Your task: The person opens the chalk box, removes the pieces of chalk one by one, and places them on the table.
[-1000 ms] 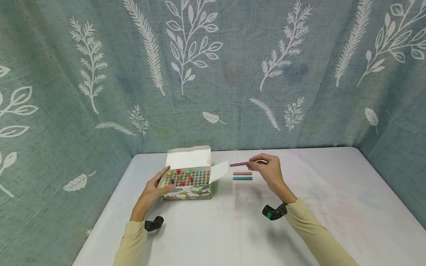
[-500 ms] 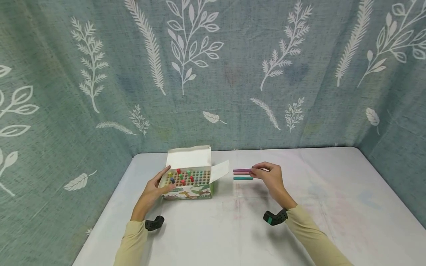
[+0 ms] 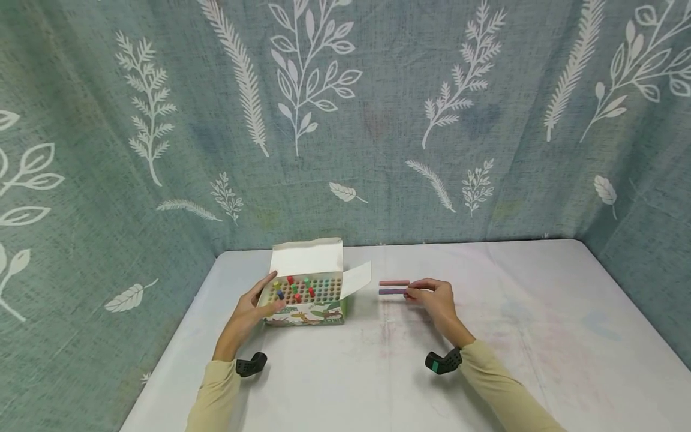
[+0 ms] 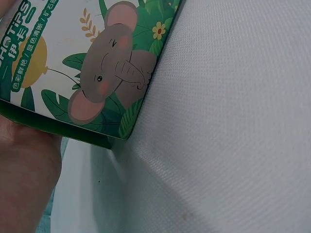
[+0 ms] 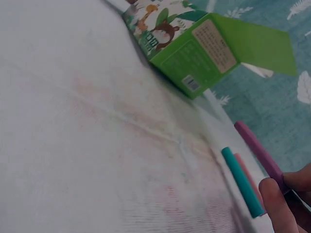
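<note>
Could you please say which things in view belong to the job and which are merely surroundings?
Likely job:
printed green-white cardboard box, gripped by left hand
slim purple stick, in right hand
slim teal stick
slim pink stick

Surroundings:
grey-green leaf-patterned curtain
white fabric tablecloth
black wrist cameras

The left hand (image 3: 251, 306) grips an open white-and-green cardboard box (image 3: 318, 314) (red, yellow, green and blue stick ends (image 3: 311, 292) poke from it, beside that hand). The right hand (image 3: 438, 301) pinches a slim purple stick (image 3: 390, 291); a slim pink stick (image 3: 394, 282) lies just left of that hand.
</note>
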Demonstrator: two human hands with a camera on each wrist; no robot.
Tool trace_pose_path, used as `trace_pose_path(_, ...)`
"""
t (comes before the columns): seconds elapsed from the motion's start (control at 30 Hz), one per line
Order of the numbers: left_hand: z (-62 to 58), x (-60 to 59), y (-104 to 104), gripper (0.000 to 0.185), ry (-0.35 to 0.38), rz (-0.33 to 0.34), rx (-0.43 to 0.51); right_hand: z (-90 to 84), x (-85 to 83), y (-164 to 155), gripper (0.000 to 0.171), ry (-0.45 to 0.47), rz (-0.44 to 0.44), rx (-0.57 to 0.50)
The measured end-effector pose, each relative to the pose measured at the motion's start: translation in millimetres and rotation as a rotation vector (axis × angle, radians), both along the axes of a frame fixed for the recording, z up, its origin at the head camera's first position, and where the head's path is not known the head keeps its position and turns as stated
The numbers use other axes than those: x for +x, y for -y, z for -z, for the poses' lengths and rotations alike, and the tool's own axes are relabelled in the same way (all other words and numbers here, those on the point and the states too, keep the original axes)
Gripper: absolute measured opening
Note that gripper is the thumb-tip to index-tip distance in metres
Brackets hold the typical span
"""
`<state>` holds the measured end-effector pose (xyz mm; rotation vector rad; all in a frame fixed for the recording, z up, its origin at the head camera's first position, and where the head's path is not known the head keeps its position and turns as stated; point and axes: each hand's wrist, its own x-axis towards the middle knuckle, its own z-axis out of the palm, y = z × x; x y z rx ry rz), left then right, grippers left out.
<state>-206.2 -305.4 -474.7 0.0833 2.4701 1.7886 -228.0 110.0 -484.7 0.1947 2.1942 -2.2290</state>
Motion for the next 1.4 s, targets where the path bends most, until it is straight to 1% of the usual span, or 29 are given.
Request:
trace_pose_path(0.1, -0.8, 0.8, -2, 0.074, -0.002, 0.006, 0.006, 6.7, 0.8, 1, 0.015, 0.008, 0.002, 0.014)
trace_pose_path(0.3, -21.2, 9.7, -13, 0.076, 0.01, 0.04, 0.036, 14.2, 0.5, 1, 0.014, 0.036, 0.011, 0.025)
trace_pose_path(0.37, -24.9, 12.0, -15, 0.077, 0.014, 0.043, 0.046, 14.8, 0.2, 2, 0.012, 0.035, 0.012, 0.042)
trace_pose_path(0.43, -24.1, 11.9, -15, 0.078, 0.017, 0.04, 0.053, 14.4, 0.1, 2, 0.011, 0.03, 0.016, 0.076)
trace_pose_path(0.5, -20.6, 10.6, -14, 0.077, 0.014, 0.036, 0.06, 13.5, 0.3, 3, 0.009, 0.022, 0.018, 0.122)
trace_pose_path(0.63, -7.5, 5.4, -8, 0.076, 0.006, 0.032, 0.044, 13.0, 0.9, 4, 0.008, 0.03, 0.024, 0.192)
trace_pose_path(0.73, 0.1, 2.1, -4, 0.074, -0.007, 0.029, 0.026, 13.5, 0.6, 5, 0.009, 0.035, 0.025, 0.204)
trace_pose_path(0.87, 0.3, 0.6, -3, 0.073, -0.005, 0.02, 0.031, 14.2, -0.2, 5, 0.009, 0.029, 0.026, 0.192)
trace_pose_path(0.97, -5.2, 2.2, -4, 0.074, 0.003, 0.021, 0.04, 13.6, -0.3, 5, 0.008, 0.022, 0.032, 0.191)
trace_pose_path(1.07, -14.3, 6.1, -8, 0.075, 0.003, 0.034, 0.049, 9.7, -0.1, 5, 0.009, 0.003, 0.04, 0.182)
trace_pose_path(1.17, -20.2, 9.0, -9, 0.075, 0.007, 0.036, 0.067, 0.7, 1.1, 6, 0.011, -0.026, 0.037, 0.184)
trace_pose_path(1.23, -18.8, 8.5, -8, 0.075, 0.016, 0.029, 0.064, -7.1, 1.5, 7, 0.012, -0.057, 0.021, 0.195)
trace_pose_path(1.3, -13.9, 6.5, -6, 0.075, 0.022, 0.019, 0.056, -16.5, 2.2, 9, 0.012, -0.083, 0.0, 0.202)
trace_pose_path(1.4, -5.2, 3.1, -2, 0.075, 0.025, 0.001, 0.039, -30.5, 1.7, 13, 0.01, -0.129, -0.034, 0.181)
